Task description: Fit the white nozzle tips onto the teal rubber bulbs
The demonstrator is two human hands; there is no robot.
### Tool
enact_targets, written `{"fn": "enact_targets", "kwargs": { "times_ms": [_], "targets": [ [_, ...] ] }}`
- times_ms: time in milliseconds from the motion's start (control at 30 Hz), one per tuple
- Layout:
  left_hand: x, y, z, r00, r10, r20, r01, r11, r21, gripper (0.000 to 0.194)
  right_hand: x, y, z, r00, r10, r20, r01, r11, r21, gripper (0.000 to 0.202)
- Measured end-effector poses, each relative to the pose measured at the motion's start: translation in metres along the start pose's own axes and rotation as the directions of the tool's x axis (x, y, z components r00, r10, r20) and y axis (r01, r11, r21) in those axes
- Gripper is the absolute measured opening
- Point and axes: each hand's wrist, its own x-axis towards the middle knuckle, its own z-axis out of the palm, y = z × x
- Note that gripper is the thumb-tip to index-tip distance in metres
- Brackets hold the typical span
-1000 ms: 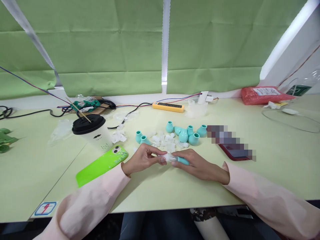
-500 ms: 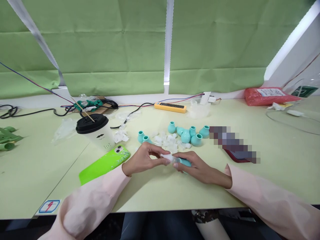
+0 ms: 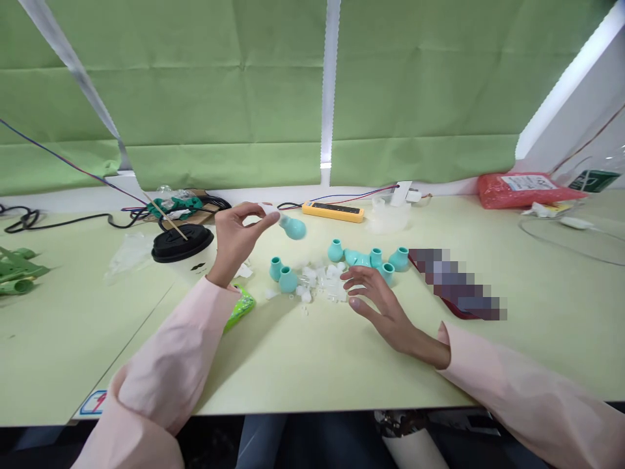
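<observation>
L hand (image 3: 239,236) grips teal bulb (image 3: 294,228) nr cup (image 3: 183,251), R hand (image 3: 378,303) slack nr clr bits (image 3: 333,286)

White piece (image 3: 268,208) partly behind the left hand (image 3: 239,236), green phone case (image 3: 241,307) (most of it) behind the left sleeve (image 3: 176,342).

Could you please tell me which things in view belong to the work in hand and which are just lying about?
Seemingly in use:
held bulb, in left hand
other bulbs
white and clear pieces

Apparently just lying about:
cup
green phone
red-edged phone
power strip
red package
</observation>
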Motion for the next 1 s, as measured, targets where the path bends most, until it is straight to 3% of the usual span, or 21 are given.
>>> {"fn": "enact_targets", "kwargs": {
  "times_ms": [133, 233, 367, 533, 600, 667, 733, 833, 900, 1000],
  "targets": [
    [0.012, -0.040, 0.008, 0.998, 0.031, -0.047, -0.019, 0.975, 0.223, 0.023, -0.001, -0.002, 0.000, 0.999, -0.039, 0.008, 0.040, 0.997, -0.071, 0.030],
    [0.009, -0.063, 0.016, 0.996, -0.094, 0.007, 0.089, 0.960, 0.264, 0.027, -0.001, 0.000, -0.001, 0.999, -0.048, -0.002, 0.048, 0.992, -0.117, 0.028],
    [0.007, -0.078, 0.020, 0.977, -0.198, 0.073, 0.168, 0.940, 0.298, 0.032, -0.001, 0.001, -0.001, 0.998, -0.067, 0.012, 0.068, 0.982, -0.175, 0.026],
    [0.006, -0.077, 0.017, 0.983, -0.166, 0.083, 0.120, 0.910, 0.398, 0.042, 0.000, 0.002, -0.001, 0.997, -0.072, 0.033, 0.078, 0.957, -0.279, 0.025],
    [0.003, -0.066, 0.016, 0.998, -0.056, 0.031, 0.037, 0.897, 0.440, 0.046, 0.001, 0.004, -0.002, 0.995, -0.092, 0.040, 0.100, 0.938, -0.331, 0.024],
    [-0.003, -0.048, 0.014, 0.992, 0.126, -0.031, -0.097, 0.881, 0.462, 0.044, 0.002, 0.007, -0.002, 0.989, -0.139, 0.047, 0.146, 0.908, -0.393, 0.022],
    [-0.013, -0.026, 0.015, 0.950, 0.311, -0.009, -0.270, 0.839, 0.472, 0.039, 0.004, 0.011, -0.003, 0.977, -0.202, 0.071, 0.211, 0.844, -0.492, 0.021],
    [-0.036, 0.000, 0.022, 0.831, 0.484, 0.275, -0.557, 0.727, 0.401, 0.025, 0.007, 0.017, -0.003, 0.958, -0.246, 0.145, 0.276, 0.669, -0.690, 0.023],
    [-0.051, 0.008, 0.029, 0.726, 0.460, 0.511, -0.658, 0.680, 0.322, 0.020, 0.008, 0.020, -0.003, 0.958, -0.208, 0.195, 0.279, 0.543, -0.792, 0.027],
    [-0.069, 0.010, 0.039, 0.608, 0.333, 0.720, -0.709, 0.637, 0.304, 0.017, 0.009, 0.022, -0.001, 0.963, -0.126, 0.238, 0.269, 0.386, -0.882, 0.034]
  ]
}}
